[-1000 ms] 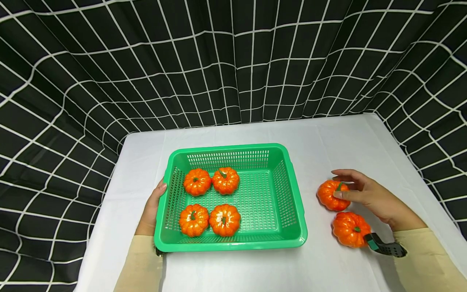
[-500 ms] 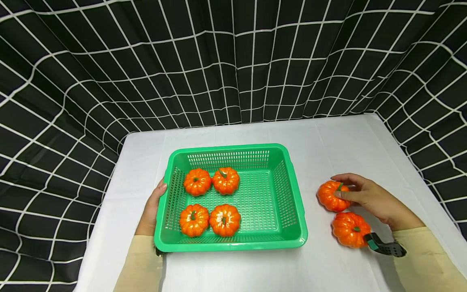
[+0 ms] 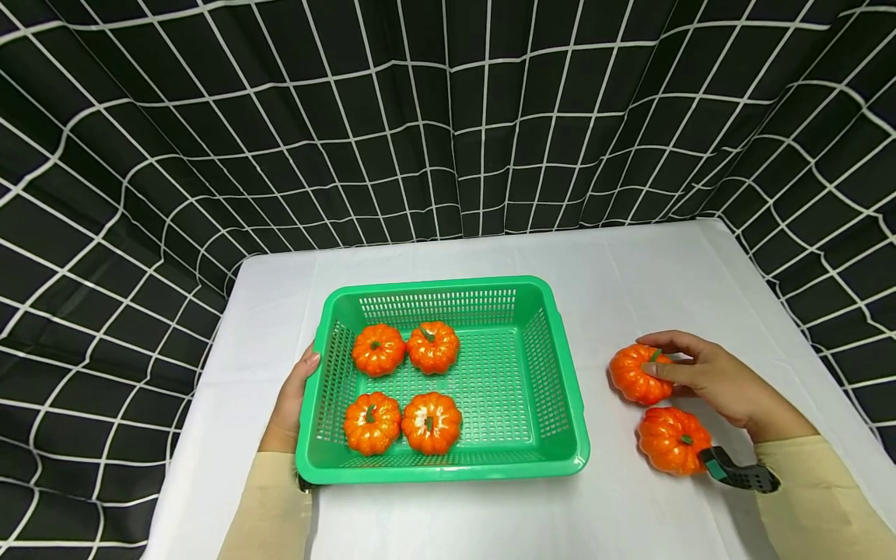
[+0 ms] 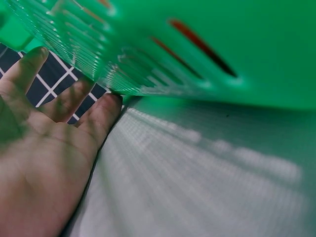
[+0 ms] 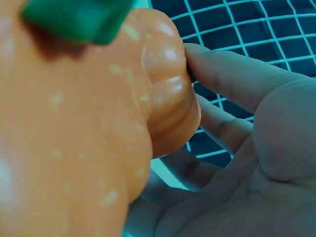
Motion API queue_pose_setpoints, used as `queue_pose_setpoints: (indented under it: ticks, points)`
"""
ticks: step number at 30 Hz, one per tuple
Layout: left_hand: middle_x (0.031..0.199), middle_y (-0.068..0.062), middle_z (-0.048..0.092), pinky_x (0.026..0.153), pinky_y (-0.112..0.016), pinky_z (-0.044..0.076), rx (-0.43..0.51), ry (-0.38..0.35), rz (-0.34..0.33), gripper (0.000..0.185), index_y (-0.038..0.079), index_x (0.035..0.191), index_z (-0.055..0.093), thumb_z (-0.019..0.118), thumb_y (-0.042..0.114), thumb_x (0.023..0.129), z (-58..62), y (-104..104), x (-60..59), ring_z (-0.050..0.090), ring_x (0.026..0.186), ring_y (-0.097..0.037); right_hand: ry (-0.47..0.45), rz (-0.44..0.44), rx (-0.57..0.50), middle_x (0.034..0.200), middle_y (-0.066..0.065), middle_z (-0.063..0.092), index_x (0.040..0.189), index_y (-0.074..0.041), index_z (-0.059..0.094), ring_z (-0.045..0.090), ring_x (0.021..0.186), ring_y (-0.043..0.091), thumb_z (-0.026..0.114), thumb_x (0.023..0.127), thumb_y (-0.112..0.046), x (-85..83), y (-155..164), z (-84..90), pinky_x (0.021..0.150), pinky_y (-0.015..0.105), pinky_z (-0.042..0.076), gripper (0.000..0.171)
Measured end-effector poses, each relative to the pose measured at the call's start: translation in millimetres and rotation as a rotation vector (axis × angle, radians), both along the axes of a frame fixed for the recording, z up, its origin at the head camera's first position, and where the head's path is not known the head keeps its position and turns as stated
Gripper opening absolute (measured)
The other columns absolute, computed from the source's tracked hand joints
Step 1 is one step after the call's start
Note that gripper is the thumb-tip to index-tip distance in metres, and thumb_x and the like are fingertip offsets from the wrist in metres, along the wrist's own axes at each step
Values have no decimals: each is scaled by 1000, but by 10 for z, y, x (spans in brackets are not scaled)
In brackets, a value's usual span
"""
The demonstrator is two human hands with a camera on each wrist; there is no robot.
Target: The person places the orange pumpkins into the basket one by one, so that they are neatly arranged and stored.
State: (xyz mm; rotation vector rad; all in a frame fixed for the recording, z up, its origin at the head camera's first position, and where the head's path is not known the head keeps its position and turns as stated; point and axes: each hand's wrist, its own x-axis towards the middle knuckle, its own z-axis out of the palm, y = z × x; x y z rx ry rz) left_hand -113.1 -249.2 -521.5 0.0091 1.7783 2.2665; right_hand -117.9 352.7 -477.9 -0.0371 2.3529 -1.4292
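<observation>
The right hand (image 3: 707,377) curls its fingers around a toy pumpkin (image 3: 633,374) on the table right of the green basket (image 3: 570,389), which the left hand (image 3: 290,400) steadies with straight fingers; lifting it over the rim seems next.

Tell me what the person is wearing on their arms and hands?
Both arms wear long cream-coloured sleeves, the left sleeve and the right sleeve. The left hand and right hand are bare, no gloves. A dark strap with a green tip sticks out at the right wrist.
</observation>
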Motion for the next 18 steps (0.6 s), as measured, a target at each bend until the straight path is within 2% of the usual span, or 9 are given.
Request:
queue_pose_setpoints:
  ticks: [7,13,18]
  points:
    - [177,-10,20,111,-34,44,-5,7,3,70,24,178,10,31,40,113,-1,-4,-3,33,151,-33,17,-9,10,144,26,57,152,2,55,67,105,20,71,109,-21,26,-26,54,81,38,63,51]
    - [178,-7,18,114,-37,42,8,-9,-19,70,29,178,10,31,43,113,5,-10,19,26,155,-35,56,-23,30,138,23,62,150,-1,58,69,104,22,74,107,-24,60,-62,148,79,40,64,51]
    - [178,-8,19,113,-36,42,11,-6,-12,70,28,178,11,32,43,113,12,-3,14,29,154,-33,84,-31,38,132,13,67,149,-3,59,70,101,22,75,107,-24,70,-78,207,78,40,63,50]
